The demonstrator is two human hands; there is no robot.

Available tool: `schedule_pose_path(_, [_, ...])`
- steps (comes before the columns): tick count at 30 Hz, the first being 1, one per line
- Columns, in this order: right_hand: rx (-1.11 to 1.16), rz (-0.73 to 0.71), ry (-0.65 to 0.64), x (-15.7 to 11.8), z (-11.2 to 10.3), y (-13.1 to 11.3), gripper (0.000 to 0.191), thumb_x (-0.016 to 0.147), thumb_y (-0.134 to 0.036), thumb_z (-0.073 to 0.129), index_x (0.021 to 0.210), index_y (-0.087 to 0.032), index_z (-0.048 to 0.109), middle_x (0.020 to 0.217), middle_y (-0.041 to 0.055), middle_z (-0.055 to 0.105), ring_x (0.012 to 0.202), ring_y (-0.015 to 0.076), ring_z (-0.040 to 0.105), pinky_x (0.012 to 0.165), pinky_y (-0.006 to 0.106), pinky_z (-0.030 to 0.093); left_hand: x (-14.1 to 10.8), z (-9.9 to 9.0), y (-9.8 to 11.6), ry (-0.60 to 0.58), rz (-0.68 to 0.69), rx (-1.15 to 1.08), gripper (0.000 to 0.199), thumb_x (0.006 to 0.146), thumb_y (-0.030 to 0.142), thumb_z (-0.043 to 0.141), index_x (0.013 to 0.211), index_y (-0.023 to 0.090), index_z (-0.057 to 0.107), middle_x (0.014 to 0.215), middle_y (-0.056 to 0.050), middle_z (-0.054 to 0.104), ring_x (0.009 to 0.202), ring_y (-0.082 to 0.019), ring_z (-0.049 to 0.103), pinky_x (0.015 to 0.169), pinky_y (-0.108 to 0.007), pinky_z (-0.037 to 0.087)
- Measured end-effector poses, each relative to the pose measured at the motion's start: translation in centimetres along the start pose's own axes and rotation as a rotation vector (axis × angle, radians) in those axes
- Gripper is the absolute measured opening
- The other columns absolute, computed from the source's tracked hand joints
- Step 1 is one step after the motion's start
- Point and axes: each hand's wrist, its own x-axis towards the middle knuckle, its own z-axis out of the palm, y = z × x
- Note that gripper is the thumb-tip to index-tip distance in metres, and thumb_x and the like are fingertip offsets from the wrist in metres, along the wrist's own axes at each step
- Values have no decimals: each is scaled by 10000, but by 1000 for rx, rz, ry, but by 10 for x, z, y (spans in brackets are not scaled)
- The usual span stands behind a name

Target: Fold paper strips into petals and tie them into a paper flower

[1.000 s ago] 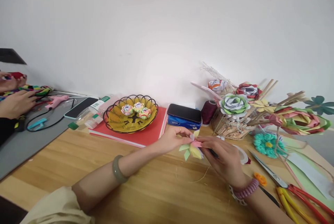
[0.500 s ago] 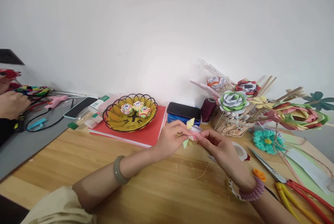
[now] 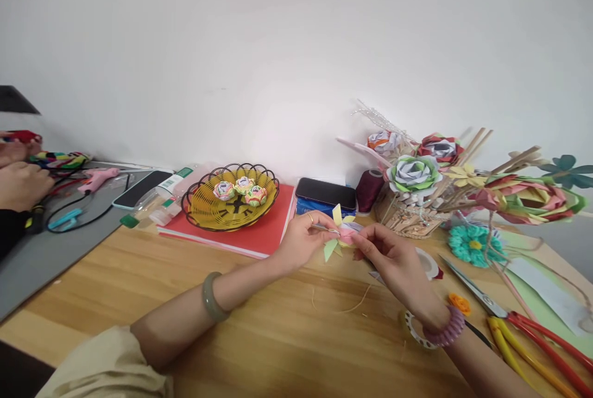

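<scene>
Between my hands is a small folded-paper flower (image 3: 345, 235) with pink, yellow, green and white petals. My left hand (image 3: 303, 240), a ring on one finger, pinches its left side. A thin greyish sliver shows by those fingertips, too small to name. Pinching the right side is my right hand (image 3: 393, 262), thumb and fingers closed on the pink paper. Part of the flower is covered by the fingers. On the table below lies a loop of thin thread (image 3: 340, 310). A white roll of tape (image 3: 427, 262) rests just beyond my right hand.
A yellow basket (image 3: 208, 203) with 3 paper flowers stands on red paper (image 3: 273, 225). Behind my hands lies a phone (image 3: 326, 193) on a blue pack. Scissors (image 3: 491, 304), yellow-handled pliers (image 3: 514, 355) and a flower arrangement (image 3: 403, 219) occupy the right. Another person's hands (image 3: 23, 185) work at left.
My fingers have shifted on the paper flower, and more of its pink and yellow petals shows. My left fingers have opened out slightly, with the thin greyish sliver now visible.
</scene>
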Motion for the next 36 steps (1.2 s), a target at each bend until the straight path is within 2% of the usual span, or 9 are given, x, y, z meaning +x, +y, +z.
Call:
schedule_pose_path(10, [-25,-14,19,0,0,4,305,803,-468,491,705,-184,538,599,16,606,529,130,507,473,235,367,0,0,-3,2,-7,-41,142,683,255,646,690,134,572,754,-31,578,753,-133,547,693,-252,434])
schedule_pose_path(21, [-34,-10,48,-1,1,5,294,811,-446,487,697,-179,527,589,18,599,498,110,462,429,225,323,2,0,0,44,-121,-86,175,643,269,670,685,130,572,742,-25,594,734,-128,543,714,-259,417])
schedule_pose_path(28, [-14,-7,68,-2,1,3,275,804,-423,505,673,-183,528,567,12,594,507,120,482,460,239,350,3,1,1,67,-186,-113,222,603,287,704,686,128,574,727,-18,593,718,-120,534,695,-250,415])
schedule_pose_path(32, [11,-30,186,-3,-5,5,327,834,-412,447,581,-205,459,491,-20,483,505,120,446,497,249,359,5,-1,3,48,-278,-274,302,559,322,738,693,120,557,668,3,583,610,-84,509,617,-221,394])
schedule_pose_path(36, [20,-17,322,1,-8,9,259,840,-427,433,714,-211,498,549,-32,433,518,123,408,494,246,342,7,-1,6,-10,-322,-372,345,548,349,746,701,118,539,682,-2,589,614,-84,530,611,-216,395])
